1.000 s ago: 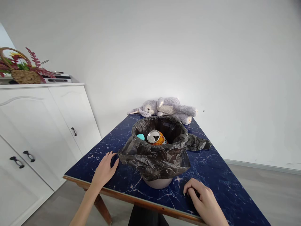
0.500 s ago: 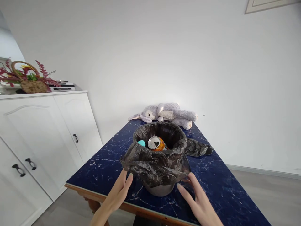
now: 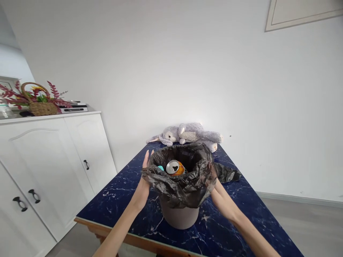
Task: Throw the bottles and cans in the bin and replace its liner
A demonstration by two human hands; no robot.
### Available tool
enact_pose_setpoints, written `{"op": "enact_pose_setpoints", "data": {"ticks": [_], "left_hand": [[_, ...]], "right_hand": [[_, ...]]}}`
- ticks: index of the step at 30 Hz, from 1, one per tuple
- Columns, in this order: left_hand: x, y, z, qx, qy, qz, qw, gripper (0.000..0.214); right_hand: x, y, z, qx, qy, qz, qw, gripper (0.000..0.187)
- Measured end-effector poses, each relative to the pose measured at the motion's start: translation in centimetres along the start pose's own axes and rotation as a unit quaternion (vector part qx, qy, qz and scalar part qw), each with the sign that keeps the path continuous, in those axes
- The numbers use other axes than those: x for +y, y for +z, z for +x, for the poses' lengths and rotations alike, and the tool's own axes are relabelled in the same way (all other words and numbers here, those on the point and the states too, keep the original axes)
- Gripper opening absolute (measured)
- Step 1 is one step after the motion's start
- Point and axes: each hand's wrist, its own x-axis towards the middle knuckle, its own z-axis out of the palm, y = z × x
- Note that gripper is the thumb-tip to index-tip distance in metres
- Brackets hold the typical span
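Note:
A small grey bin (image 3: 180,216) stands on the dark blue marbled table (image 3: 120,192), lined with a black plastic bag (image 3: 184,182) folded over its rim. Inside lie an orange drink can (image 3: 175,167) and something teal (image 3: 160,167). My left hand (image 3: 144,178) lies flat against the bag's left side, fingers stretched up. My right hand (image 3: 218,191) reaches along the bag's right side; its fingers are hidden behind the plastic.
A grey plush rabbit (image 3: 187,132) lies at the table's far end by the wall. A white cabinet (image 3: 48,167) stands at the left, with a wicker basket of red leaves (image 3: 37,101) on top. Grey floor lies to the right.
Both hands have left the table top and moved up and forward to either side of the bag-covered bin. The camera has tilted upward.

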Motion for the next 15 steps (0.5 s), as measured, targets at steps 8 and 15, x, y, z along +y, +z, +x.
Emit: {"op": "enact_pose_setpoints", "data": {"ticks": [8,15], "left_hand": [[3.3,-0.2,0.9,0.051,0.059,0.141,0.987,0.061],[7.0,-0.6,1.4,0.072,0.105,0.173,0.977,0.046]], "right_hand": [[-3.2,-2.3,1.6,-0.014,-0.054,0.043,0.997,0.092],[-3.3,-3.9,3.3,0.044,-0.084,-0.049,0.994,0.059]]}}
